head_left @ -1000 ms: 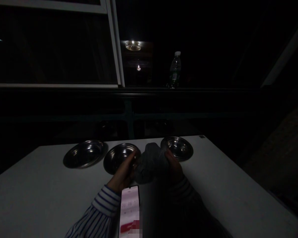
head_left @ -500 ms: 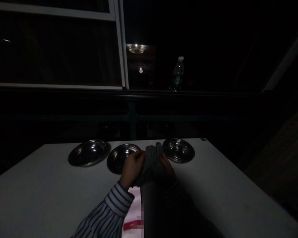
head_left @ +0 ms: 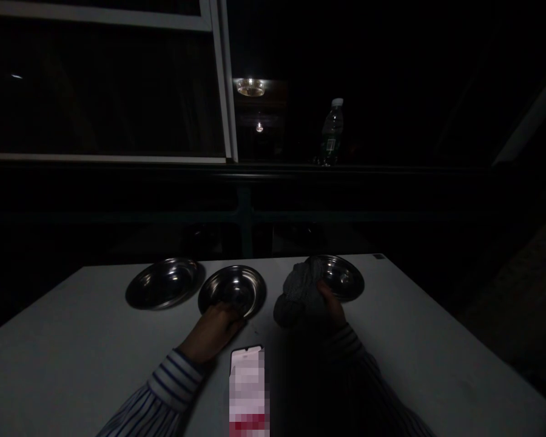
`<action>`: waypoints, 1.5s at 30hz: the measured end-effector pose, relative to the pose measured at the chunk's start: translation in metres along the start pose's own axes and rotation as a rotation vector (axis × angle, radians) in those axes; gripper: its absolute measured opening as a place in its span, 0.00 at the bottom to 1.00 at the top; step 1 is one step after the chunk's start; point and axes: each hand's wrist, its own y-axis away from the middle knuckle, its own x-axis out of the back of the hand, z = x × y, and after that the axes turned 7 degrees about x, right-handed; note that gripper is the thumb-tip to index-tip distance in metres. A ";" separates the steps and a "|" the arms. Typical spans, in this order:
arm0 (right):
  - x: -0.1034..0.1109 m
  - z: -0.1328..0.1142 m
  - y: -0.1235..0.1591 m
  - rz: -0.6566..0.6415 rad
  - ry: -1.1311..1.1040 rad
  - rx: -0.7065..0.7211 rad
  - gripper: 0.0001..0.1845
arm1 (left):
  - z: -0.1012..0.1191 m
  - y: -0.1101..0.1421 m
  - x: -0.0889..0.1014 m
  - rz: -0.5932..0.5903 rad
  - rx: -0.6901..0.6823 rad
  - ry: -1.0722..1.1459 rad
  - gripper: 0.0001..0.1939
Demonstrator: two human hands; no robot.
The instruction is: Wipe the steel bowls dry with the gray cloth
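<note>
My left hand (head_left: pixel 217 328) is at the near rim of the middle shiny metal bowl (head_left: pixel 250 290), fingers curled over the edge and thumb toward the outside. My right hand (head_left: pixel 333 308) grips a bunched grey cloth (head_left: pixel 303 288), which hangs to the left of the fingers. The cloth overlaps the left side of the right metal bowl (head_left: pixel 346 276) in view; whether it touches that bowl I cannot tell. Deep shadow hides part of my right hand and forearm.
Another metal bowl (head_left: pixel 164 284) rests at the left of the white table (head_left: pixel 86 358). A lit phone (head_left: pixel 248 388) lies near the front middle. Behind the table, a plastic bottle (head_left: pixel 332 133) stands on a dark ledge by the window frame (head_left: pixel 227 91).
My left hand has let go of the cloth and come down left to the middle bowl's near rim. My right hand has moved right with the cloth, uncovering more of the phone.
</note>
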 end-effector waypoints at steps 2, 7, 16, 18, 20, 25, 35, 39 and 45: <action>-0.002 -0.004 0.002 0.063 0.020 -0.066 0.19 | 0.001 -0.002 0.000 0.010 -0.051 -0.021 0.08; -0.025 -0.028 0.009 0.160 0.136 -0.062 0.21 | 0.015 -0.005 0.010 0.144 -0.041 0.040 0.09; -0.094 -0.042 0.015 -0.007 0.060 0.067 0.27 | 0.050 0.005 0.020 0.274 0.213 0.607 0.13; -0.106 -0.042 0.018 -0.081 0.213 0.208 0.25 | 0.055 0.009 0.014 0.215 0.220 0.720 0.13; -0.116 -0.045 0.026 -0.187 0.406 0.382 0.22 | 0.061 0.012 0.008 0.202 0.209 0.799 0.13; -0.126 -0.052 0.055 -0.497 0.713 0.815 0.22 | 0.069 0.016 -0.002 0.369 0.112 0.820 0.12; -0.130 -0.056 0.046 -0.570 0.821 0.859 0.22 | 0.060 0.020 -0.008 0.474 0.109 0.712 0.13; -0.133 -0.054 0.047 -0.434 0.835 0.728 0.23 | 0.066 0.021 -0.009 0.551 0.120 0.668 0.15; -0.136 -0.049 0.039 -0.458 0.727 0.723 0.20 | 0.070 0.025 -0.011 0.561 0.115 0.628 0.14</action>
